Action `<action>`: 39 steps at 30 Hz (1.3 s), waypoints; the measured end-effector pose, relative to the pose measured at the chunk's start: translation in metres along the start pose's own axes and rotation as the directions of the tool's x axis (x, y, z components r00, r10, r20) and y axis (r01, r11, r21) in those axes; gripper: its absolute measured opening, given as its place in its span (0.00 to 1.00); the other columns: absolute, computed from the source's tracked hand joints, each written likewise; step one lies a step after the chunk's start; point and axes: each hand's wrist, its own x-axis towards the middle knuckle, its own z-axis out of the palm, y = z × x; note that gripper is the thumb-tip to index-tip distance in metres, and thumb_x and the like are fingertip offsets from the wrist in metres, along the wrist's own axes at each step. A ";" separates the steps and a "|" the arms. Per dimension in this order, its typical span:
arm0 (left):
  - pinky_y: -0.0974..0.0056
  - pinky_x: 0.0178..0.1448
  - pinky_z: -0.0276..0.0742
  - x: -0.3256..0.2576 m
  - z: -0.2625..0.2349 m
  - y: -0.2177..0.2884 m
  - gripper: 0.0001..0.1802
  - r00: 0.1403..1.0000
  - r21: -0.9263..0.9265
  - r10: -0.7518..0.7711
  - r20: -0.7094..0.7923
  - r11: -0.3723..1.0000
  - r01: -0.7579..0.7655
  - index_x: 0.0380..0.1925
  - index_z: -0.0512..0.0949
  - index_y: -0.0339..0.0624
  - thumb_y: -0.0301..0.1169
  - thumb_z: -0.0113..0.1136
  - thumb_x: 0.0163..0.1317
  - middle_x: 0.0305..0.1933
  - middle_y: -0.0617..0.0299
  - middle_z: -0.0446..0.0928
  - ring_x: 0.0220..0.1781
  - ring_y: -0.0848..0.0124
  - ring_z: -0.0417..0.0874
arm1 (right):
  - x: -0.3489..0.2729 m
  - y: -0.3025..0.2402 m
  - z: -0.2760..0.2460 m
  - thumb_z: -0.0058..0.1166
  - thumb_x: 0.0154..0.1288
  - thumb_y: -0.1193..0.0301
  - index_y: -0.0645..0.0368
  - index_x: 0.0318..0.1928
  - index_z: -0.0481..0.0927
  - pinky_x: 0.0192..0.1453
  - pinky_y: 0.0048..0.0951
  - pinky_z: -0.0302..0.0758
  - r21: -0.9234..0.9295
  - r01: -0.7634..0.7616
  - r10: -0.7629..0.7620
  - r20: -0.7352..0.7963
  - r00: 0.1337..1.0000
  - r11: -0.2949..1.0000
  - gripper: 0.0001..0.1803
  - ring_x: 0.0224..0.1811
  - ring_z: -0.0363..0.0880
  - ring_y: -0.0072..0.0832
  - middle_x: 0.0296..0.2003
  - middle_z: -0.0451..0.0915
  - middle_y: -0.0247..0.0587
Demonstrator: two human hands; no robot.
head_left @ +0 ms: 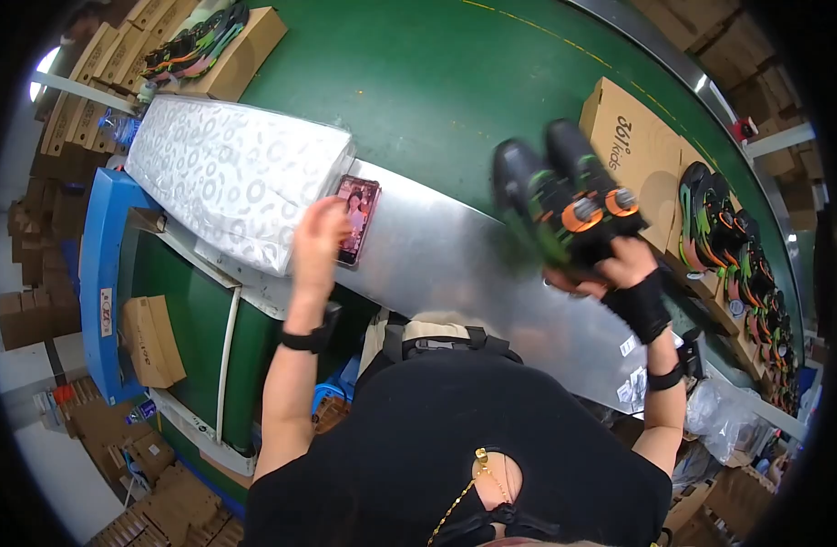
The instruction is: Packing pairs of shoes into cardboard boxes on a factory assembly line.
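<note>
Green conveyor belting runs past a bare metal bench [455, 264], above which the right hand [619, 273] grips a pair of black shoes [564, 205] by their heels. They look light, with stiff soles and soft uppers, so pinching both heels together seems secure. The left hand [318, 242], fingers curled, touches a phone [357, 217] lying on the bench beside a stack of white patterned paper [227, 173]; whether it grips the phone cannot be told.

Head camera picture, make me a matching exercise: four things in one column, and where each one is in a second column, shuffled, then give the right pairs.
Things:
1. pair of black shoes
2. phone
3. stack of white patterned paper
4. open cardboard shoebox

Places:
A. lying on the grey metal plate, at the left hand's fingertips
B. on the green conveyor belt, beyond the shoes
C. held up in the right hand
D. left of the phone, its end on the metal plate

Pairs: 1-C, 2-A, 3-D, 4-B
</note>
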 end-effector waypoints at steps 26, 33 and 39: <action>0.50 0.55 0.60 0.002 0.204 0.000 0.34 0.671 0.359 0.485 0.561 0.588 -0.725 0.52 0.62 0.36 0.45 0.57 0.50 0.57 0.41 0.58 0.58 0.51 0.61 | 0.033 0.033 0.103 0.53 0.38 0.71 0.63 0.57 0.59 0.60 0.47 0.52 0.090 -0.382 0.360 -0.583 0.728 0.920 0.39 0.62 0.56 0.40 0.58 0.59 0.50; 0.45 0.58 0.53 0.000 0.194 -0.002 0.34 0.532 0.322 0.575 0.621 0.432 -0.842 0.54 0.62 0.40 0.41 0.60 0.48 0.60 0.51 0.58 0.63 0.54 0.56 | 0.012 -0.025 0.083 0.55 0.44 0.73 0.63 0.60 0.53 0.63 0.35 0.53 0.710 -0.208 0.704 -0.529 0.473 0.673 0.40 0.60 0.57 0.40 0.58 0.58 0.50; 0.47 0.58 0.53 0.009 0.219 0.022 0.28 0.441 0.246 0.720 0.536 0.367 -0.897 0.50 0.68 0.40 0.33 0.60 0.46 0.56 0.55 0.65 0.58 0.58 0.65 | 0.062 -0.033 0.081 0.50 0.43 0.76 0.61 0.57 0.60 0.57 0.32 0.62 0.624 -0.352 0.715 -0.575 0.396 0.697 0.34 0.54 0.66 0.39 0.51 0.67 0.50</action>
